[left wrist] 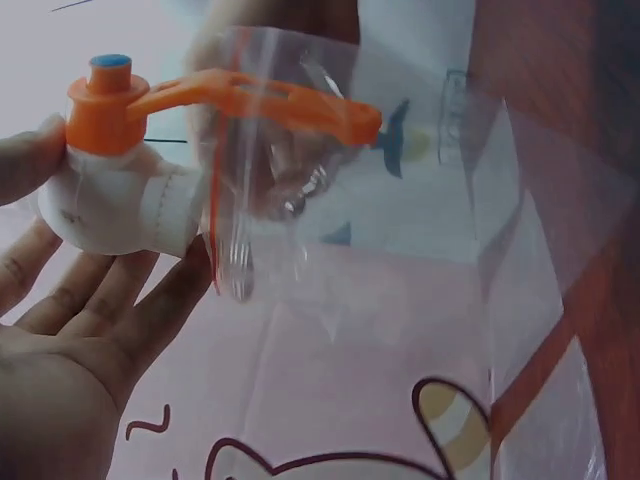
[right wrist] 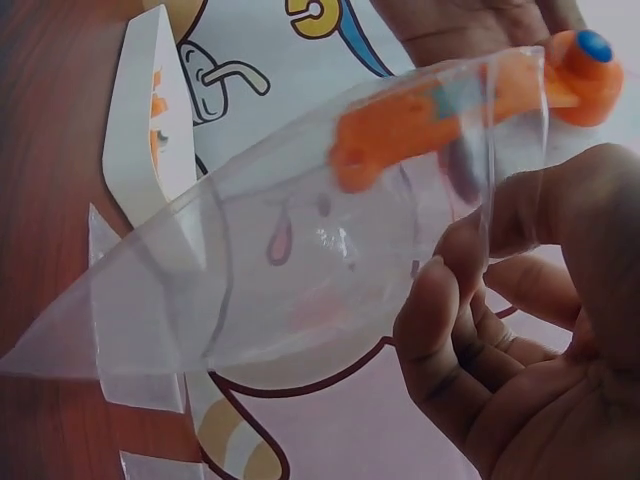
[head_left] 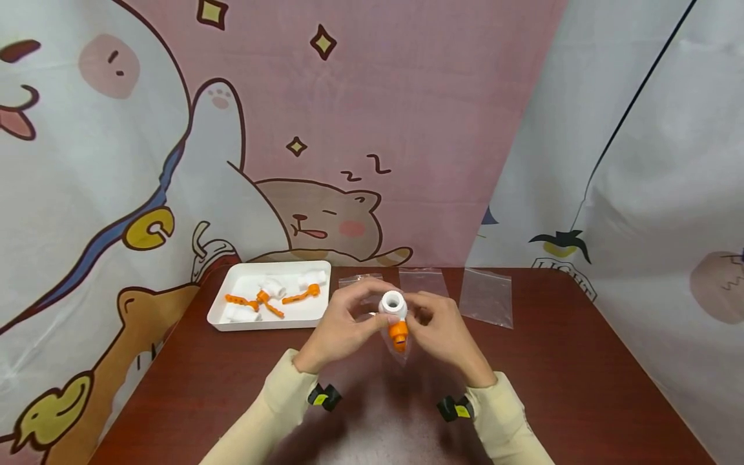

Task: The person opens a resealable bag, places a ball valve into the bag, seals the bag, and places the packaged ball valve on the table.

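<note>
My left hand [head_left: 347,318] grips a white plastic ball valve [left wrist: 95,205] with an orange lever handle [left wrist: 270,100] and a blue cap on top. In the left wrist view the thumb presses near the orange hub and the fingers lie under the white body. My right hand [right wrist: 530,320] pinches the mouth of a clear zip bag [right wrist: 285,250] between thumb and finger. The lever extends into the bag, while the hub and white body stay outside its mouth. The bag's pointed corner hangs toward the table in the head view.
At the back left a white tray [head_left: 267,326] holds several white valves with orange handles [head_left: 241,301]. Clear zip bags lie along the table's back edge: one in the middle [head_left: 423,281], another to the right [head_left: 487,300]. A printed curtain [head_left: 442,129] hangs behind the brown table [head_left: 569,361].
</note>
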The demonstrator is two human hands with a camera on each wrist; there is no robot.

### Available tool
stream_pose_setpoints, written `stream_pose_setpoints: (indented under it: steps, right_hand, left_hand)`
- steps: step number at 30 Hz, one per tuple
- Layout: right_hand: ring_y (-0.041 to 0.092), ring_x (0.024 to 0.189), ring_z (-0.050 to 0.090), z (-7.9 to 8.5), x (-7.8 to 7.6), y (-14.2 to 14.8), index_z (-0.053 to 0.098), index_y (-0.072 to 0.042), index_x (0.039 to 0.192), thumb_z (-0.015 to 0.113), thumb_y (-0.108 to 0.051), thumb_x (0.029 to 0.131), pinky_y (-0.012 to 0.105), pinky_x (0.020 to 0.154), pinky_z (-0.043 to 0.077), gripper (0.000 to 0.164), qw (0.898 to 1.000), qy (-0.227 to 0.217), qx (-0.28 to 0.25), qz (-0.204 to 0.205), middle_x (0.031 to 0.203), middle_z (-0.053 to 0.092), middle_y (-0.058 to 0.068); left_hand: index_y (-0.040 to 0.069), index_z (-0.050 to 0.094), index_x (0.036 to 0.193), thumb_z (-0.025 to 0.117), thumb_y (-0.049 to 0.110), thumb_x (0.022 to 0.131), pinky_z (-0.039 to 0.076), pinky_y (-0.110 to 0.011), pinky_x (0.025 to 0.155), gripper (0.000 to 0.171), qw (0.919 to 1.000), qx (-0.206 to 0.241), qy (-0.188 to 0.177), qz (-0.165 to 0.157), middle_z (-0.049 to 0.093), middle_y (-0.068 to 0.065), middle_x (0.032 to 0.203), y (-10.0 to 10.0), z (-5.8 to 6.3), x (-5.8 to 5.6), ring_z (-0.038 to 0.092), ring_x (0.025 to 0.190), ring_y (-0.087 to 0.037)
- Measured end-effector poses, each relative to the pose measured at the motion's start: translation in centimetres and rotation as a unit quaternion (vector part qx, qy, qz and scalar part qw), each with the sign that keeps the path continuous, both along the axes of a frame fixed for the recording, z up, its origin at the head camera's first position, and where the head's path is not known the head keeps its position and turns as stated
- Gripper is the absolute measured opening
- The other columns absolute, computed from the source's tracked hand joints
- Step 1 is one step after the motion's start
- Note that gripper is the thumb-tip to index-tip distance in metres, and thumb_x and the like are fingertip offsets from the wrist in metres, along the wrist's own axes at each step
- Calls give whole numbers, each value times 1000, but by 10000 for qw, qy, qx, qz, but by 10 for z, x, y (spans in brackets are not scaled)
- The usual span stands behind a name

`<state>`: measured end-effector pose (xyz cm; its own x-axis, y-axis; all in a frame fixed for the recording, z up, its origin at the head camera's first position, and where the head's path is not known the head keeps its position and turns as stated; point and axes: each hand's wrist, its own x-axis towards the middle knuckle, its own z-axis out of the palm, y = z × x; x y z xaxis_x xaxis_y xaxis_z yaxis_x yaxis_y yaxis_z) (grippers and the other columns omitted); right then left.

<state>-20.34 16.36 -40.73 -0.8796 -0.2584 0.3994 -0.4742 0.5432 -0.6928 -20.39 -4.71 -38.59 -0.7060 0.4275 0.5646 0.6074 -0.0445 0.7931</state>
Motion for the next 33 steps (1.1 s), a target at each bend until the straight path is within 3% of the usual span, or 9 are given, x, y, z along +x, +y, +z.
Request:
stream_pose_setpoints:
  steps: [6, 17, 21, 25, 33]
  right_hand:
    - [9, 61, 53, 0, 1, 0, 77, -20, 116, 71, -6, 90, 23, 55, 46, 30, 9999, 91, -33, 88, 82, 63, -5]
    - [9, 60, 62, 4, 5, -4, 77, -24, 116, 68, -11, 95, 28, 56, 56, 26, 9988, -163, -387, 254, 89, 69, -6]
    - [16, 60, 65, 4, 5, -3, 77, -24, 114, 67, -10, 95, 29, 55, 56, 25, 9982, -208, -490, 272, 91, 70, -4]
    - [20, 60, 66, 3, 5, -3, 78, -22, 113, 68, -10, 95, 29, 53, 56, 24, 9983, -215, -488, 228, 90, 70, -4]
    - [10, 56, 62, 3, 6, -3, 78, -23, 111, 69, -12, 96, 29, 53, 55, 21, 9981, -155, -553, 200, 86, 69, -2]
  left_hand:
    - [10, 70, 121, 79, 16, 91, 61, -38, 90, 32, 9993, -293, 220, 99, 71, 0, 116, -4, -4, -1, 67, 107, -17]
    - [13, 72, 122, 82, 20, 89, 59, -31, 89, 36, 9925, -834, 758, 466, 75, 5, 116, -7, -8, -1, 69, 108, -11]
    - [14, 74, 118, 83, 20, 87, 59, -34, 89, 33, 9889, -901, 1018, 599, 74, 4, 113, -7, -8, -1, 67, 107, -10]
    - [16, 75, 115, 85, 20, 85, 55, -35, 94, 32, 9849, -957, 1239, 744, 73, 5, 112, -8, -9, -2, 64, 112, -11]
    - [16, 76, 112, 86, 18, 84, 48, -34, 103, 30, 9807, -1111, 1299, 950, 72, 5, 113, -9, -12, -2, 61, 116, -14]
